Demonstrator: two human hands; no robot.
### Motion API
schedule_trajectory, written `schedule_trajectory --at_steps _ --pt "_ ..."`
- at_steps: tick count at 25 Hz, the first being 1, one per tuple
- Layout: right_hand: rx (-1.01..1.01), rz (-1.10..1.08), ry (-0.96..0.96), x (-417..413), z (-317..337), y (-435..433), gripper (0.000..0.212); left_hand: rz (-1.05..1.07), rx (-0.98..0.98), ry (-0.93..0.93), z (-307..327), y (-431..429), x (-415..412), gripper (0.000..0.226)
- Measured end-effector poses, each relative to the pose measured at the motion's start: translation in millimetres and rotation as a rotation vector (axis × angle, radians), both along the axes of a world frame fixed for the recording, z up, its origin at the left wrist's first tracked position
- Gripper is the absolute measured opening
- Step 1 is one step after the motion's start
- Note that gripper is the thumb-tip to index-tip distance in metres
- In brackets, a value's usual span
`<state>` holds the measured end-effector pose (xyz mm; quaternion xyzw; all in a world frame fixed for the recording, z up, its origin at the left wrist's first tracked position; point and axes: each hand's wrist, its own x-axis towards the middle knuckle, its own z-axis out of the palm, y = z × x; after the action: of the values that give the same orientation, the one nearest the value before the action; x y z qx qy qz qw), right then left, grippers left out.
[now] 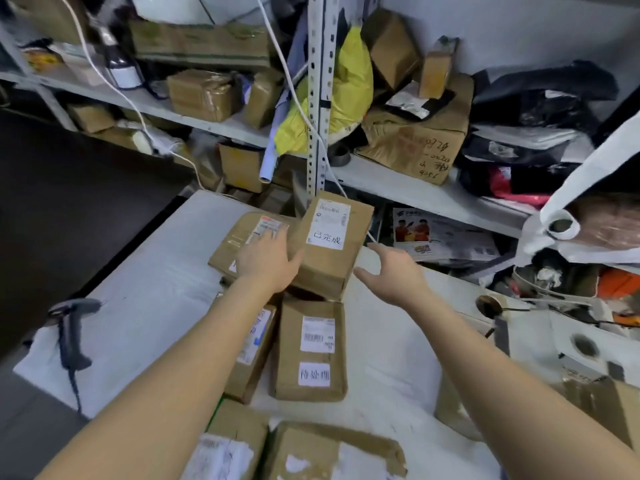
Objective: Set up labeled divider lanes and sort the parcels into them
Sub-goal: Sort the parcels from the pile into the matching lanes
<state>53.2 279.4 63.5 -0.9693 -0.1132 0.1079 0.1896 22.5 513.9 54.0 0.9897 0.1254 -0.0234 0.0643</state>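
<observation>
Beyond torn parcels at the table's near edge, the tilted parcel runs lengthwise away between the hands, left hand flat-fingered alongside, right hand spread, just clear.

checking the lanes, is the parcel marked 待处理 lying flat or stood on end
Lying flat: the 待处理 parcel rests broad face up on the white table, both labels showing.

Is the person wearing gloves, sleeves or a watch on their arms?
No. The left hand and the right hand are bare, with no gloves, and I can see no rings. The left forearm and right forearm are bare too, right to the picture's edge: no sleeve, watch or bracelet shows.
</observation>
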Motion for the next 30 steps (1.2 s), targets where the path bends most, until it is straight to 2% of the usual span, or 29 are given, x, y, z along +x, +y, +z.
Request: schedule_trajectory --at_steps 2,5,6,8,10,14,20,26,30 --pt "0.249 -0.155 0.100 16 -10 19 0.070 -0.008 -0.091 0.031 -16 6 21 0.077" --pt "0.630 -0.335 0.347 28 -32 35 0.072 -0.010 -0.424 0.078 -33 10 41 0.073" --pt "0.719 -0.384 0.412 29 -39 38 0.071 0.000 -0.531 0.059 -36 9 45 0.069" --pt "0.829 -0.442 0.457 30 -49 38 0.068 0.020 -0.609 -0.037 -40 5 45 0.060" --pt "0.864 -0.453 0.449 27 -48 35 0.062 0.025 -0.599 -0.117 -41 0 41 0.057" --pt "0.878 -0.440 0.446 10 -32 23 0.047 0.011 -0.530 -0.157 -33 -16 28 0.056" --pt "0.913 -0.436 0.390 -36 -9 -16 0.047 -0.012 -0.518 -0.209 8 -58 -18 0.057" --pt "0.987 -0.373 0.214 -111 63 -114 0.039 -0.038 -0.601 -0.377 71 -153 -85 0.068" --pt "0.966 -0.347 0.113 -175 99 -198 0.039 -0.067 -0.566 -0.428 106 -238 -144 0.062"
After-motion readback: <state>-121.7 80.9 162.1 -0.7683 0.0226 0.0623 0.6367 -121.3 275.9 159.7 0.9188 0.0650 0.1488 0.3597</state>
